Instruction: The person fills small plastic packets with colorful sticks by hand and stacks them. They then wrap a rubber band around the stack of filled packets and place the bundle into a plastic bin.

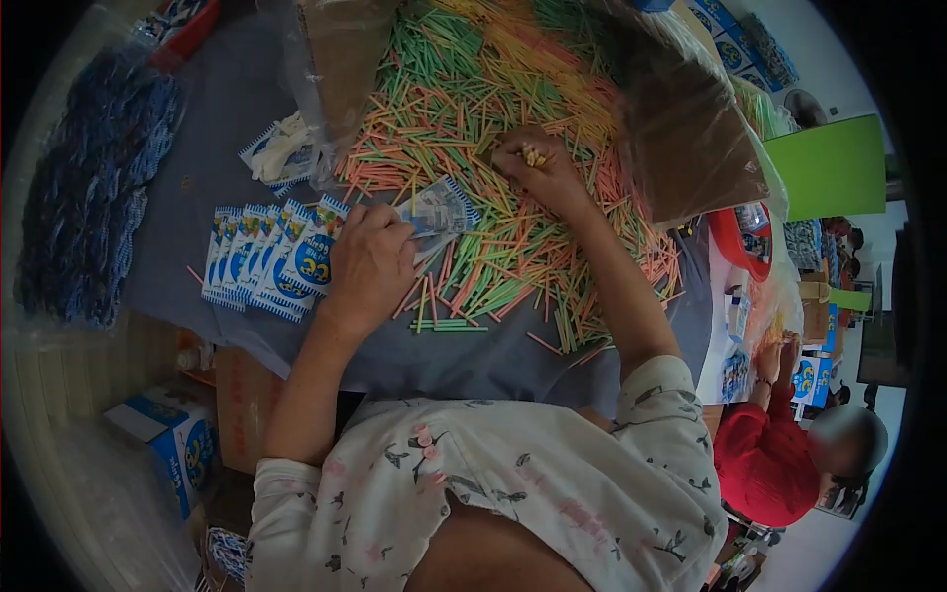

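Note:
My right hand (560,180) is closed around a small bundle of thin candy-like sticks (534,155), their ends showing above the fist. It is over a large heap of pink, green, yellow and orange sticks (493,99). My left hand (371,259) has its fingers bent over the near end of a partly see-through packet (440,211), which points toward the heap. Beneath and left of that hand, several blue and white printed packets (258,252) lie overlapped in a row. White gloves or cloth (282,150) rest on another packet behind them.
Plastic-covered cardboard flaps (691,138) flank the heap. A dark blue pile of packets (94,187) lies far left, near a red container (189,35). Loose sticks (449,328) lie on the grey cloth (227,89). At right, a person in red (764,459) works beside a red basin (745,252).

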Action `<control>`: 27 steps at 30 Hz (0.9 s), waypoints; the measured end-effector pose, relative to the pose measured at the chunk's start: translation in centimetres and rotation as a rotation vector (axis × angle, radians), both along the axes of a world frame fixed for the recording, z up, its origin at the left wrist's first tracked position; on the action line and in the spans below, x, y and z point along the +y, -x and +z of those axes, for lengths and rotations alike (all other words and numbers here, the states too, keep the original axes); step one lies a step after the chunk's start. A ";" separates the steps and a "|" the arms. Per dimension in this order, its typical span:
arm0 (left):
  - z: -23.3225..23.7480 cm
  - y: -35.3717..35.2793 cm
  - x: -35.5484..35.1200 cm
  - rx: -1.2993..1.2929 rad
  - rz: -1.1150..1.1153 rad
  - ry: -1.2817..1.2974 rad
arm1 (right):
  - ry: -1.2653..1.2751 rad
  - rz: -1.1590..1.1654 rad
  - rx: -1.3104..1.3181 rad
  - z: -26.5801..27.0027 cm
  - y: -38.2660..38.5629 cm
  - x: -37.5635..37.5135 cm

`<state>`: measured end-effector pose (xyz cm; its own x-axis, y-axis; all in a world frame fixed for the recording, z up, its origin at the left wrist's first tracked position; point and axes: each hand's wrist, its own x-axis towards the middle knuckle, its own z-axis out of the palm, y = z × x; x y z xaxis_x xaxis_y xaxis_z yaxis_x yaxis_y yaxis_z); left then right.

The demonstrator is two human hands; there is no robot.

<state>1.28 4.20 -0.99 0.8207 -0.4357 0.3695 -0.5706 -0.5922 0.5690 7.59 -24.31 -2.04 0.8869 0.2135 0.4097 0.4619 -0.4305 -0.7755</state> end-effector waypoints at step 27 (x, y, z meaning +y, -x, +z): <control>-1.1 1.1 -2.3 -0.269 0.021 -0.261 | -0.987 0.197 0.490 6.5 5.6 7.9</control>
